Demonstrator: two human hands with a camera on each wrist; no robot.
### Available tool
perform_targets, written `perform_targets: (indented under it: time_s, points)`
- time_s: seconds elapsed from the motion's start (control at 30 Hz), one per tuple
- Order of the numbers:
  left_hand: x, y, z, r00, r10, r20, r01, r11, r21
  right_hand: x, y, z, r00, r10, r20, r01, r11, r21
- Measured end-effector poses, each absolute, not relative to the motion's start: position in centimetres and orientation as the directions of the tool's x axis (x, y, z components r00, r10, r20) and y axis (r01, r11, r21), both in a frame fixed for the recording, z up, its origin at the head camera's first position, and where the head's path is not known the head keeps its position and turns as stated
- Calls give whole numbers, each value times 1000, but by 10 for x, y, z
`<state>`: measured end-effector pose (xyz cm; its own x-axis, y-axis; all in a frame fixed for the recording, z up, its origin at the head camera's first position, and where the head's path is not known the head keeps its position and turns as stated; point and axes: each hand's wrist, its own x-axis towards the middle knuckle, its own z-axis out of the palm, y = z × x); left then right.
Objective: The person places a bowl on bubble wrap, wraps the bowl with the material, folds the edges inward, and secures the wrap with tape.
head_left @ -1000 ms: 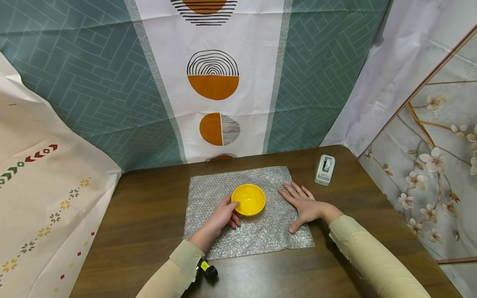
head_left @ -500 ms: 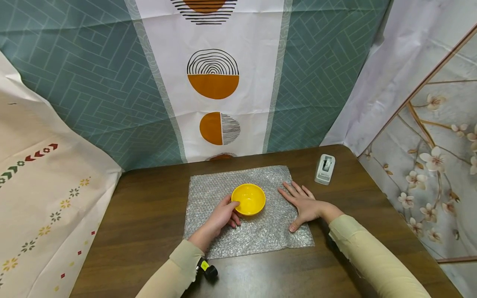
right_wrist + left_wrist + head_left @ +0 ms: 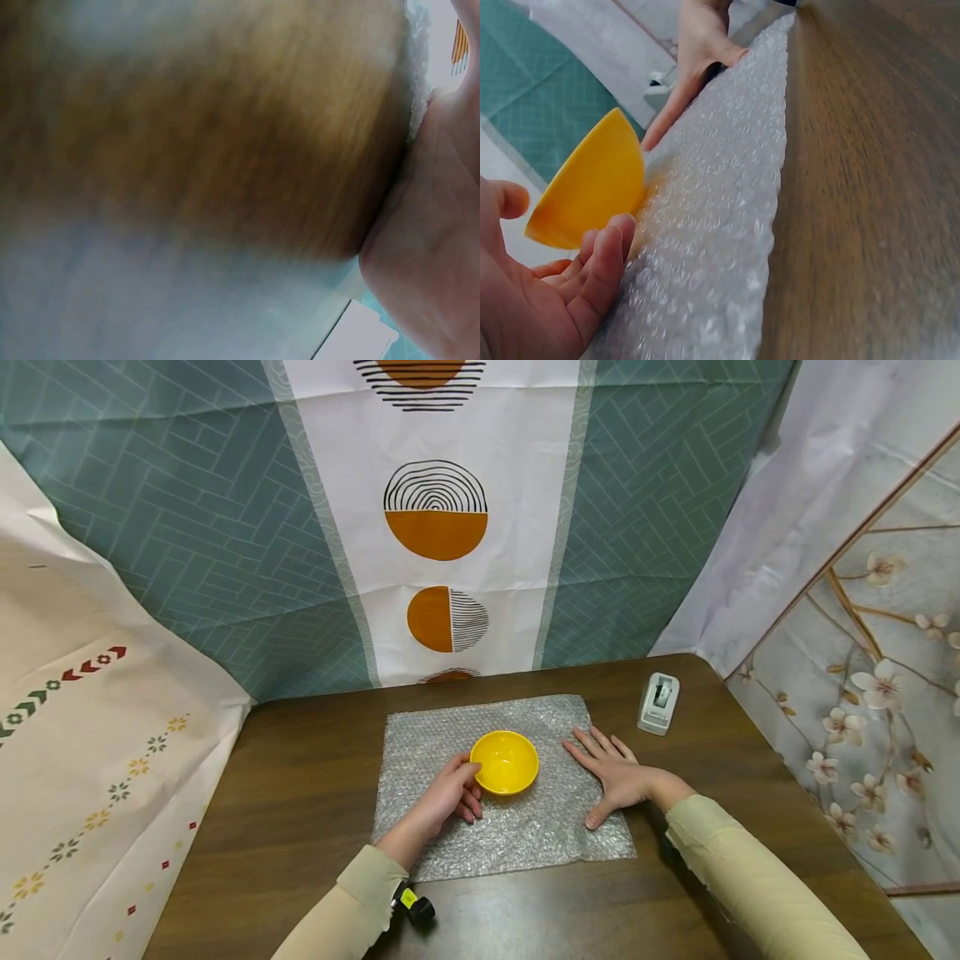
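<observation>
A yellow bowl (image 3: 505, 763) stands upright on a sheet of bubble wrap (image 3: 517, 843). My left hand (image 3: 447, 793) is at the bowl's left side, its thumb tip over the near-left rim in the head view. Seen from the left wrist, the thumb (image 3: 510, 199) stands apart from the yellow wall, and the loosely bent fingers (image 3: 604, 259) lie close beside the bowl; whether they touch it I cannot tell. My right hand (image 3: 618, 778) rests on the wrap's right edge, fingers spread. The right wrist view shows only part of that hand (image 3: 431, 232).
At the back right of the brown wooden table (image 3: 300, 793) is a white tape dispenser (image 3: 658, 703). A patterned cloth (image 3: 465, 443) hangs behind the table. More cloth hangs along the left and right sides.
My left thumb has drawn back slightly from inside the bowl toward its rim. The head view has shifted a little; the bowl, bubble wrap and right hand otherwise keep their places.
</observation>
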<state>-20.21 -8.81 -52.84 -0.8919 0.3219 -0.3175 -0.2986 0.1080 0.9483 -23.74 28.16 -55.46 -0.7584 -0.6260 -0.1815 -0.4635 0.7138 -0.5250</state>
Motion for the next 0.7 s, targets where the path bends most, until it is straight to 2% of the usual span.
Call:
perform_targets:
  time_s: [0.3, 0.43, 0.6, 0.7]
  points:
    - [-196, -105, -529, -899, 304, -314, -306, 75, 949, -237, 284, -559, -741, -657, -135, -501, 676, -541]
    - [-191, -114, -527, -919, 252, -302, -292, 77, 953, -235, 283, -558, -732, -669, -126, -500, 654, -568]
    - [-186, -123, -524, -959, 143, -245, -233, 96, 968, -234, 281, -554, -748, -643, -165, -476, 693, -541]
    - [-185, -126, -522, -974, 101, -201, -184, 158, 970, -235, 281, -553, -755, -629, -186, -459, 709, -535]
